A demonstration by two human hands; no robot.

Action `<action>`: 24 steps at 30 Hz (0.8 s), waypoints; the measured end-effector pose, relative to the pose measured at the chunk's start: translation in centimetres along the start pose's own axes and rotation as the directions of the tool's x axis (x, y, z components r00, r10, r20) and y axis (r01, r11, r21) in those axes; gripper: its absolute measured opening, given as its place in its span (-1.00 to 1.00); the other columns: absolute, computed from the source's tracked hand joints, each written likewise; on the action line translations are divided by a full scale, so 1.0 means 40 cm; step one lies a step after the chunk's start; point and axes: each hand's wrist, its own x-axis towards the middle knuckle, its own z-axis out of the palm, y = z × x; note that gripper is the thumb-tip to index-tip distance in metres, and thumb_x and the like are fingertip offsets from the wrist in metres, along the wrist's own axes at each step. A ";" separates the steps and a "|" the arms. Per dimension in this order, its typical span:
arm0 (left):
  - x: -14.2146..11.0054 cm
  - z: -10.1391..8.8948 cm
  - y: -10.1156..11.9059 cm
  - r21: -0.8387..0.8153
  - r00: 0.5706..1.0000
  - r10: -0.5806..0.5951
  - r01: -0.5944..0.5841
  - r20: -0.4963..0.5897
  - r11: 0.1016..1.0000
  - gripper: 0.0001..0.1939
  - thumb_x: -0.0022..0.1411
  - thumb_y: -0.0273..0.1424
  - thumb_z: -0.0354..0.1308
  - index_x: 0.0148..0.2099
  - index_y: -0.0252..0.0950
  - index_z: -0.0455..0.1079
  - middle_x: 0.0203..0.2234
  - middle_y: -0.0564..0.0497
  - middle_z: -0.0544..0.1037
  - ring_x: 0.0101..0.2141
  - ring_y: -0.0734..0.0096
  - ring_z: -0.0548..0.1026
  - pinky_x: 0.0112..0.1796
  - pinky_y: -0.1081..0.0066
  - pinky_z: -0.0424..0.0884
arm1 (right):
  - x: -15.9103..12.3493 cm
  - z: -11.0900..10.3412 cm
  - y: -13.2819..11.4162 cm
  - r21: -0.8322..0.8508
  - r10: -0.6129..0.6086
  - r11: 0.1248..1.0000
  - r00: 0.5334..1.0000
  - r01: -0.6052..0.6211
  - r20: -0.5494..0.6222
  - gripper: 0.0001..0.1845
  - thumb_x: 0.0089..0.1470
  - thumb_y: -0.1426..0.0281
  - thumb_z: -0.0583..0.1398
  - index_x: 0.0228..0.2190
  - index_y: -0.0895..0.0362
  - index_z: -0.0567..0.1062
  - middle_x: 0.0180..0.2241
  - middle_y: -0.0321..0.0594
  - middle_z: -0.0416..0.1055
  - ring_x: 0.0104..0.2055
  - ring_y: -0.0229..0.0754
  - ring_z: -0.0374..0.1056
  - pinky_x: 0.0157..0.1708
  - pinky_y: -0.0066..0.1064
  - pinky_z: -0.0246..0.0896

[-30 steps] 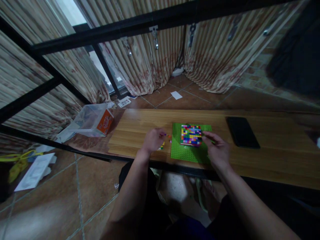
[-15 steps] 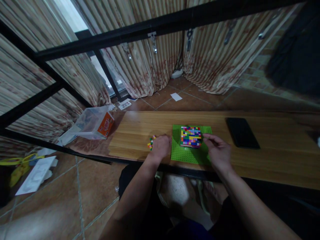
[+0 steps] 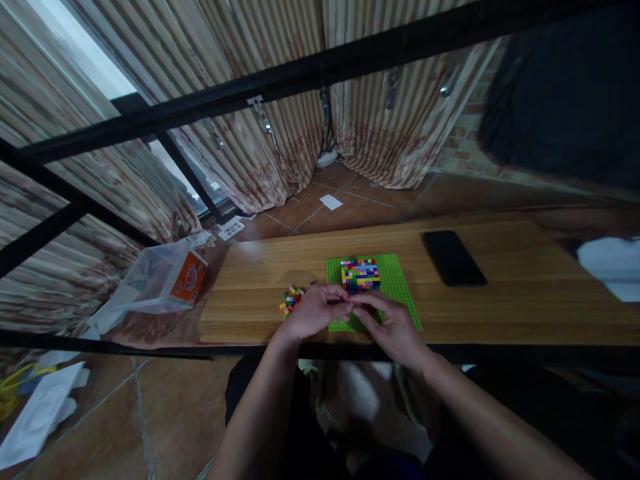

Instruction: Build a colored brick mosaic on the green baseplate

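Note:
My left hand (image 3: 320, 308) and my right hand (image 3: 387, 322) meet fingertip to fingertip over the front of a green studded baseplate (image 3: 397, 283). Both are closed in a pinch; whatever lies between the fingertips is too small and hidden to name. Just beyond them, a block of multicoloured building bricks (image 3: 361, 273) stands on the baseplate, its near side partly covered by my fingers. A small pile of loose bricks (image 3: 291, 300) lies on the wooden board left of the baseplate, next to my left hand.
A black phone (image 3: 453, 258) lies on the wooden tabletop (image 3: 260, 280) to the right. Past the left end sits a clear plastic box (image 3: 160, 277) with an orange label. A black metal bar (image 3: 300, 77) crosses in front of the curtains. White paper (image 3: 331, 201) lies on the tiled floor.
My left hand has moved right from the loose bricks, and my right hand has moved left from the baseplate's right side, so their fingertips now meet. The camera view has shifted right.

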 end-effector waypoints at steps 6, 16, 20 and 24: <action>-0.004 0.001 0.020 -0.107 0.995 -0.092 0.095 0.035 0.990 -0.65 -0.06 -0.23 0.40 -0.35 -0.37 0.43 -0.56 0.06 0.50 -0.56 0.56 0.42 -0.47 0.51 0.34 | -0.004 -0.002 0.008 0.092 0.036 0.995 0.999 -0.039 0.034 -0.84 0.19 0.33 0.18 -0.20 0.00 0.55 -0.25 -0.25 0.52 -0.17 -0.19 0.43 -0.15 -0.32 0.31; 0.005 0.011 0.019 -0.111 0.993 -0.100 0.106 0.060 0.988 -0.64 -0.08 -0.20 0.42 -0.41 -0.38 0.43 -0.61 0.09 0.47 -0.59 0.59 0.39 -0.47 0.51 0.31 | 0.005 -0.010 -0.004 0.202 0.120 0.971 0.991 -0.131 0.066 -0.88 0.16 0.32 0.19 -0.33 0.05 0.54 -0.36 -0.29 0.50 -0.28 -0.23 0.40 -0.24 -0.38 0.29; 0.007 0.015 0.017 -0.114 0.995 -0.097 0.099 0.029 0.989 -0.64 -0.08 -0.19 0.41 -0.43 -0.38 0.42 -0.58 0.06 0.51 -0.58 0.59 0.38 -0.47 0.50 0.30 | 0.006 -0.006 0.001 0.286 0.172 0.940 0.982 -0.186 0.075 -0.88 0.13 0.30 0.22 -0.33 0.06 0.54 -0.38 -0.30 0.50 -0.32 -0.25 0.41 -0.25 -0.39 0.30; 0.012 0.024 0.009 -0.148 0.997 -0.075 0.075 0.009 0.986 -0.62 -0.08 -0.17 0.41 -0.42 -0.38 0.43 -0.58 0.06 0.51 -0.59 0.60 0.37 -0.48 0.52 0.27 | 0.006 0.002 0.007 0.369 0.227 0.900 0.972 -0.233 0.062 -0.86 0.09 0.28 0.25 -0.32 0.06 0.57 -0.37 -0.30 0.53 -0.31 -0.23 0.43 -0.23 -0.37 0.33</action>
